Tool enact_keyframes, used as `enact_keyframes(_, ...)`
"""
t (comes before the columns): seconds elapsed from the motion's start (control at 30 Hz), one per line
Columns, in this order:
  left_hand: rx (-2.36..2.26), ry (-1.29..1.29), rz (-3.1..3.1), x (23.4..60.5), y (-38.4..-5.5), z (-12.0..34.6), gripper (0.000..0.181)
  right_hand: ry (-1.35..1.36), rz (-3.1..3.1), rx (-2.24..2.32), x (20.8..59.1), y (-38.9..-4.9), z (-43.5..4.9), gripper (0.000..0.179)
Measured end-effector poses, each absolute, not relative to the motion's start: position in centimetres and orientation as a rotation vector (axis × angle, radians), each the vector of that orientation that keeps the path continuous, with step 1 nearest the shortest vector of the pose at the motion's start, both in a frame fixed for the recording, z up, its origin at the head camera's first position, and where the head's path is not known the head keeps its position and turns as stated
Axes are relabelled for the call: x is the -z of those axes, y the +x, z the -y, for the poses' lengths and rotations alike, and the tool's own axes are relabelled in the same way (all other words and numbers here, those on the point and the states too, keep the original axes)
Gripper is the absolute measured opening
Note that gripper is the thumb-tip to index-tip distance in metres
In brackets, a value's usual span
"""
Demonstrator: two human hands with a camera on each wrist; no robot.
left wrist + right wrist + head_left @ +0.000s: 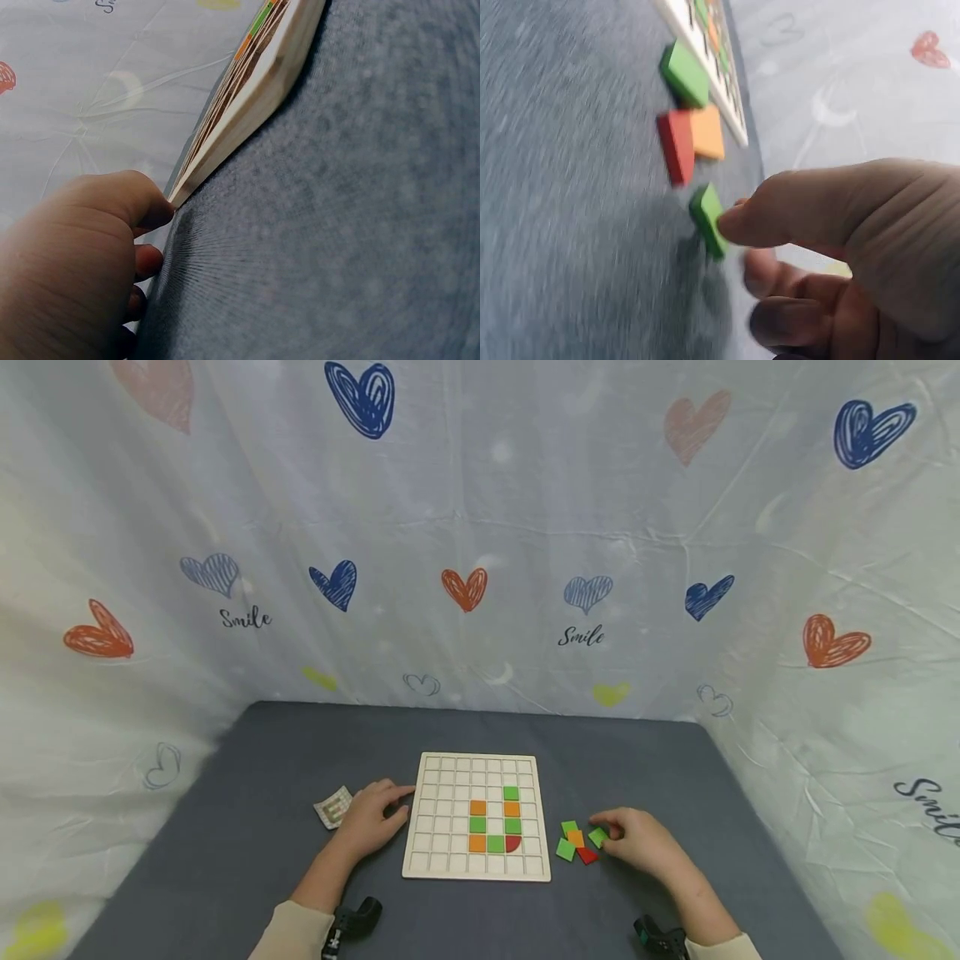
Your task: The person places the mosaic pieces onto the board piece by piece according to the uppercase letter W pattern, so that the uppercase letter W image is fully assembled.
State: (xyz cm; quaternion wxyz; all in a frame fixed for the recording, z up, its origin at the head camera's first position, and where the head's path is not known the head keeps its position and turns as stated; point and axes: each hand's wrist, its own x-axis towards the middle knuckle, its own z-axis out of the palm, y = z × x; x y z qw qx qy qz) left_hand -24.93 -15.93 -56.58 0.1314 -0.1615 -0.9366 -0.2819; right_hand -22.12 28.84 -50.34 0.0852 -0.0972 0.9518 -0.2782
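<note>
While your left hand (372, 818) touches the left edge of the pale, square-gridded wooden board (442, 777), its fingers loosely spread, your right hand (637, 839) pinches a flat, square green tile (597, 837) between that board and the dark grey desk (255, 793)'s right edge, beside loose green, orange and red tiles (575, 838).

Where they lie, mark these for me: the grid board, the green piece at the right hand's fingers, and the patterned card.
Grid board (495, 808): head view, on a bare cell near its middle.
Green piece (708, 219): right wrist view, on its exposed middle.
Patterned card (332, 808): head view, on its printed face.
</note>
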Motion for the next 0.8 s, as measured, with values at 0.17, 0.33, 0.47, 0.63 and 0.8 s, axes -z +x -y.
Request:
enact_keyframes(0.17,0.812,-0.456,2.730,56.7,-25.2,16.1,0.033,-0.301,-2.845,0.763,50.7,-22.0,-29.7,0.037)
enact_keyframes(0.33,0.819,-0.468,2.731,56.8,-25.1,16.2,0.034,-0.248,-2.852,0.745,51.0,-21.8,-29.8,0.033)
enact_keyframes(0.47,0.827,-0.480,2.728,56.8,-25.0,16.2,0.034,-0.229,-2.872,0.705,51.0,-21.8,-29.8,0.031)
enact_keyframes(0.63,0.841,-0.481,2.713,56.7,-24.9,16.1,0.033,-0.283,-2.913,0.683,51.0,-22.0,-30.0,0.026)
enact_keyframes(0.8,0.842,-0.480,2.714,56.8,-25.0,16.2,0.034,-0.307,-2.928,0.737,50.6,-22.2,-30.0,0.024)
